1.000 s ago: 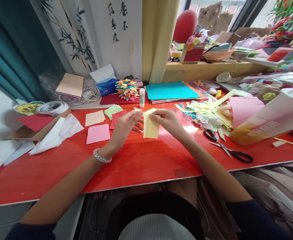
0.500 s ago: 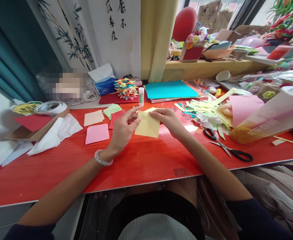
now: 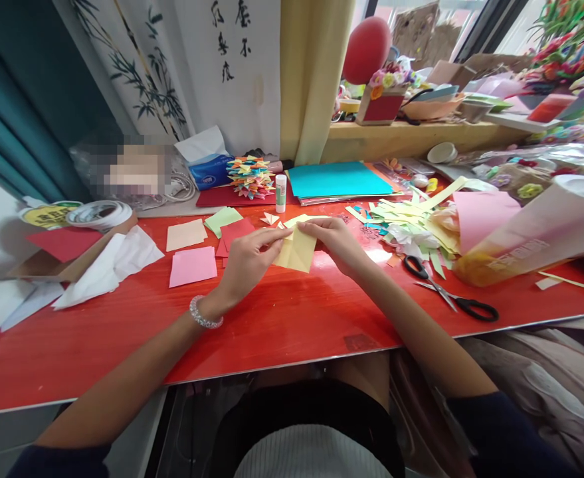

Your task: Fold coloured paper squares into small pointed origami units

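A yellow paper square (image 3: 296,253) is held up over the red table, its upper left corner bent inward. My left hand (image 3: 252,260), with a beaded bracelet on its wrist, pinches that corner. At the top edge my right hand (image 3: 332,240) grips the same paper between thumb and fingers. Just behind the hands stand a glue stick (image 3: 280,194) and a small folded paper piece (image 3: 270,218). Pink paper squares (image 3: 193,267), red squares (image 3: 234,236), green squares (image 3: 222,221) and peach squares (image 3: 187,235) lie left of my left hand.
Black-handled scissors (image 3: 448,295) lie partly open on the right, near paper strips (image 3: 406,222) and a leaning plastic cup-like container (image 3: 535,229). Blue sheets (image 3: 341,179) and a spiky paper ball (image 3: 250,177) are at the back. A cardboard box (image 3: 80,251) sits left.
My left hand has moved slightly right and closed on the yellow paper's upper left corner, bending it inward. The small folded piece behind is now in fuller view.
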`<action>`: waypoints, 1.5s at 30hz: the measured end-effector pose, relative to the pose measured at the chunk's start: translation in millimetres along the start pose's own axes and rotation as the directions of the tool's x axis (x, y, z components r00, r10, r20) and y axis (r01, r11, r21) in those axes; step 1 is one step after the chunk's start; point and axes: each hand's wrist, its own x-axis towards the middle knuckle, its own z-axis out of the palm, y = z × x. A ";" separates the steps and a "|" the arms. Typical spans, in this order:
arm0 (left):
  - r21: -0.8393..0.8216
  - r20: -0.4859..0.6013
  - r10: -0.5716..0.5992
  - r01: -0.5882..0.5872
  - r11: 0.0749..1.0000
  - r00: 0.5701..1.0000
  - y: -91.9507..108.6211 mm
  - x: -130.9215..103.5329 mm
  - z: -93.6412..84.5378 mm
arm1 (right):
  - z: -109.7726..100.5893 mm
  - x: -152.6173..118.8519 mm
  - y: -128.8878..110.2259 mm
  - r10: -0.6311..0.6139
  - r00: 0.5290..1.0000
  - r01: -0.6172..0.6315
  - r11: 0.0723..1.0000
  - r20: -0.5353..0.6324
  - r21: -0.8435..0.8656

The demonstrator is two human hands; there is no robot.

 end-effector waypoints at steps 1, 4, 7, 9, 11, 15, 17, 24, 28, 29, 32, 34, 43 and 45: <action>-0.001 0.009 0.001 -0.001 1.000 1.000 -0.5 0.7 -0.2 | 0.2 0.2 0.3 0.002 1.000 -0.002 1.000 0.004 0.010; -0.013 0.024 -0.007 0.008 1.000 1.000 -2.5 2.4 -0.4 | 1.0 1.1 0.3 0.017 1.000 -0.016 1.000 -0.011 0.026; -0.018 0.050 -0.001 0.002 1.000 0.999 -3.6 3.3 -0.2 | 1.5 2.4 0.2 0.078 0.997 -0.077 0.996 -0.024 0.034; -0.011 0.072 0.031 -0.030 0.999 0.997 -3.3 4.1 0.0 | 1.4 3.2 1.0 0.081 0.996 -0.081 0.997 -0.038 0.001; -0.005 0.111 0.046 -0.046 0.999 0.993 -1.8 5.1 -0.3 | 0.8 3.9 2.4 0.056 0.997 -0.058 0.997 -0.056 -0.045; -0.077 0.196 -0.077 0.094 0.993 0.978 1.9 8.2 -1.8 | -0.6 5.2 5.1 0.000 0.998 -0.007 0.992 -0.056 -0.124; -0.139 0.194 -0.172 0.200 0.970 0.966 0.9 9.8 -1.7 | -0.9 5.9 5.9 -0.019 0.998 0.010 0.988 -0.057 -0.153; -0.159 0.296 -0.303 0.359 0.920 0.906 -16.1 11.4 3.4 | -0.5 5.9 6.2 -0.077 0.997 0.070 0.973 -0.021 -0.218; -0.266 0.312 -0.341 0.426 0.865 0.887 -14.6 11.1 3.1 | -0.7 5.0 5.9 -0.125 0.992 0.118 0.957 -0.009 -0.264; -0.287 0.323 -0.355 0.448 0.847 0.877 -13.5 11.2 2.8 | -0.8 4.9 6.0 -0.136 0.991 0.130 0.954 -0.002 -0.272; -0.328 0.335 -0.385 0.490 0.808 0.860 -11.1 11.9 2.1 | -0.9 4.7 5.8 -0.162 0.987 0.160 0.945 0.016 -0.286; -0.334 0.335 -0.399 0.504 0.796 0.853 -10.3 12.6 1.9 | -1.0 4.5 5.1 -0.166 0.986 0.165 0.943 0.019 -0.288; -0.383 0.229 -0.368 0.431 0.817 0.901 -5.1 11.7 1.5 | 0.1 2.7 0.5 -0.154 0.987 0.162 0.950 0.051 -0.266; -0.414 0.205 -0.362 0.415 0.810 0.910 -5.4 12.2 0.3 | 0.8 2.4 0.7 -0.148 0.988 0.155 0.963 0.048 -0.221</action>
